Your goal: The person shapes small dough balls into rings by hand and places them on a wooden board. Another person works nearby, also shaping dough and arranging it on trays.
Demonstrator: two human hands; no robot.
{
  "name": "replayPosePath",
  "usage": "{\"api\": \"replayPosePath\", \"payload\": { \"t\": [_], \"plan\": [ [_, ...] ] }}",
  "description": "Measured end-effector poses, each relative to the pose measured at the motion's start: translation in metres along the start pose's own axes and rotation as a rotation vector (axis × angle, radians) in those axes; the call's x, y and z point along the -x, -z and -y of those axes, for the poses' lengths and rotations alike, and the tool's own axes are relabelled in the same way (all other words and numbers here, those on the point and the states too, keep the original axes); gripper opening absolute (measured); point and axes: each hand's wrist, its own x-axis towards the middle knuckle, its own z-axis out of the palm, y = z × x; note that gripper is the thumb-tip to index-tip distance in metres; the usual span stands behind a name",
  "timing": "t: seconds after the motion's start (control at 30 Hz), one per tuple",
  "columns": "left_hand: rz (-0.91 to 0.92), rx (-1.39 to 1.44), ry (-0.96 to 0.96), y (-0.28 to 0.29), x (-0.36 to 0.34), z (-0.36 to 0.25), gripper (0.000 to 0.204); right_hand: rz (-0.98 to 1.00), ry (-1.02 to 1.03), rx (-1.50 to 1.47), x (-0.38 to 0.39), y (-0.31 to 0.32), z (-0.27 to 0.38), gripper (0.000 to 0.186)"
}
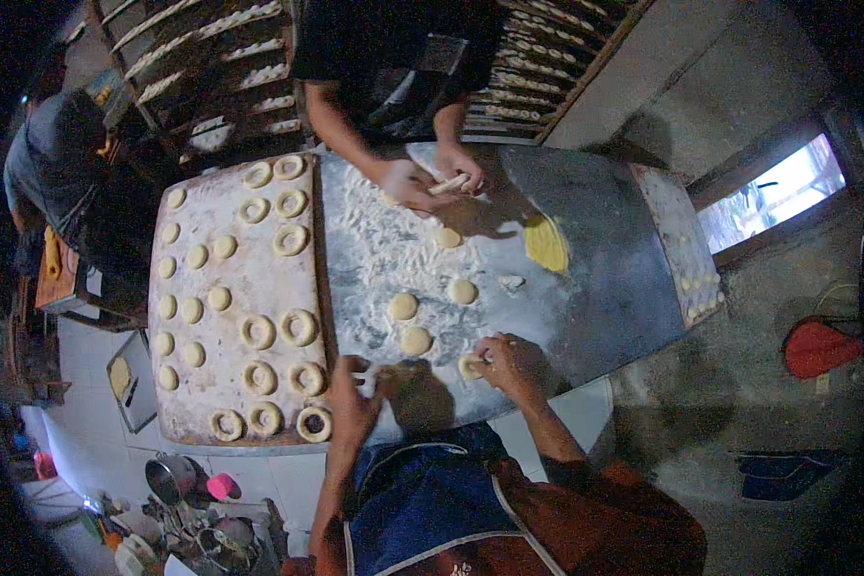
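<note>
My right hand [504, 365] is at the near edge of the metal tabletop, its fingers closed on the edge of a small dough round [470, 367]. To the left, my left hand [353, 403] hovers by the board's corner with thumb and fingers apart and nothing visible in them. Close beside it lies a dough ring [314, 423]. Flat dough rounds lie on the floured metal in front of me, among them one dough disc [416, 341] and another dough disc [463, 291]. A small scrap of dough [512, 282] sits to their right.
A floured wooden board [240, 269] on the left carries several dough rings and rounds. Across the table, a co-worker's hands [437, 182] hold a strip of dough. A yellow patch [546, 243] lies on the metal. Racks [538, 58] with shaped dough stand behind; pots [171, 477] are at lower left.
</note>
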Motion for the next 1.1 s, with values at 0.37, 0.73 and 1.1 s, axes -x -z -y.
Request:
{"api": "replayPosePath", "payload": {
  "t": [0.37, 0.73, 1.1],
  "plan": [
    [0.159, 0.536, 0.295, -0.142, -0.010, -0.044, 0.024, 0.017, -0.135, -0.985, -0.004, 0.012, -0.007, 0.052],
    [0.137, 0.879, 0.400, -0.175, -0.012, -0.059, 0.032, 0.596, -0.225, -1.432, -0.030, 0.078, -0.009, 0.057],
    [-0.116, 0.273, 0.089, -0.177, -0.023, -0.035, 0.024, 0.145, -0.223, -1.511, -0.040, 0.011, -0.042, 0.045]
  ]
}}
